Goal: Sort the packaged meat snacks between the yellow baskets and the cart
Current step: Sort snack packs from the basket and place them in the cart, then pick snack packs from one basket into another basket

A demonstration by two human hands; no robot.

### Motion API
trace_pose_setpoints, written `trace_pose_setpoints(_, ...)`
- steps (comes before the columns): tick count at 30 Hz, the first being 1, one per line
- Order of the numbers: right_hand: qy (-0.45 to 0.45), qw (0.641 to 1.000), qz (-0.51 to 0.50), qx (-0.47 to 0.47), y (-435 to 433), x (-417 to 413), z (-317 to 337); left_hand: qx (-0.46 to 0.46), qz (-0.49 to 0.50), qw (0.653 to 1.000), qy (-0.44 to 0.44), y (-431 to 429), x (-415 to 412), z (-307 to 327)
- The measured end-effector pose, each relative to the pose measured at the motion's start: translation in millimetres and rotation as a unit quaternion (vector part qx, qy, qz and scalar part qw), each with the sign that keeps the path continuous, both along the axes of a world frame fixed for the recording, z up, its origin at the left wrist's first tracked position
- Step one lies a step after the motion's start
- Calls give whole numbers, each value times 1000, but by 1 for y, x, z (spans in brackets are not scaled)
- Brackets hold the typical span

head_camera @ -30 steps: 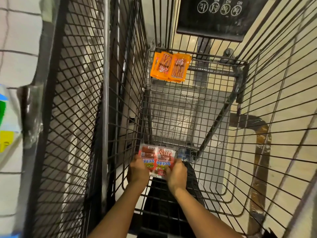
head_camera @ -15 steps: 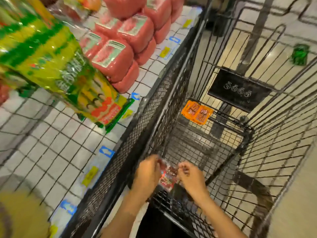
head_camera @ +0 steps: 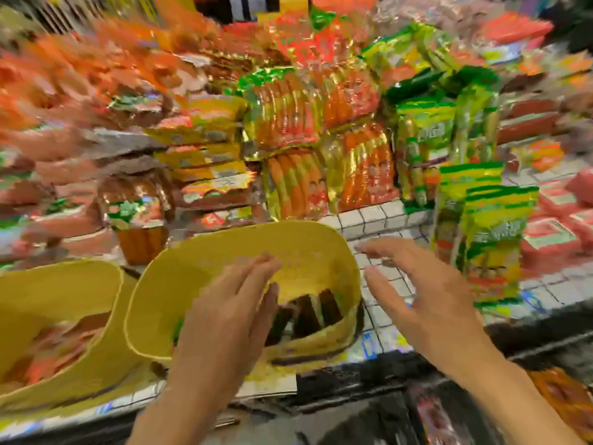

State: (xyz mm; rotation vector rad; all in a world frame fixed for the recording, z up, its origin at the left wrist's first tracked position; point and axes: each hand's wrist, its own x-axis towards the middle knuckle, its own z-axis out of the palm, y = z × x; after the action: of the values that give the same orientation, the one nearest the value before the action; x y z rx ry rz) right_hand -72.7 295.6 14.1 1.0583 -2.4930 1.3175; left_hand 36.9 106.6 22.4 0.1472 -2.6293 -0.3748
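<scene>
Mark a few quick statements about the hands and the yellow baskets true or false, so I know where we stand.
1. The left hand and right hand hold nothing. True.
2. The right hand is inside a basket. False: it hovers over the white wire shelf beside the right basket.
3. Only one yellow basket shows. False: a left basket stands beside it.
4. The right basket holds dark packets. True.

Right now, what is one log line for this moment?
left hand: open, over centre yellow basket | right hand: open, empty | basket: dark packs inside
</scene>
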Motion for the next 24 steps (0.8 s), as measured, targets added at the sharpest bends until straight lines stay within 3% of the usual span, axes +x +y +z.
trace_pose_setpoints(4, 0, 990, 90, 112, -65, -15, -3, -22, 73, 995, -64, -73, 31, -14)
trace_pose_setpoints(7, -4, 957, 144, 251, -101, -26, -19, -7, 134, 984, -120, -99, 45, -28)
trace_pose_setpoints(10, -21, 900, 172, 400, -127, -34, -34, 62, 196, 970, -132, -108, 51, -42)
trace_pose_setpoints(13, -40, 825, 212, 522, -148, -40, -50, 112, 192, 968, -116, -113, 54, -50)
trace_pose_setpoints(19, -65, 716, 270, 640, -190, -29, -78, 190, 179, 961, -89, -118, 60, -49)
trace_pose_setpoints(24, -17, 754, 221, 619, -196, -4, -88, 207, 176, 959, -77, -119, 59, -44)
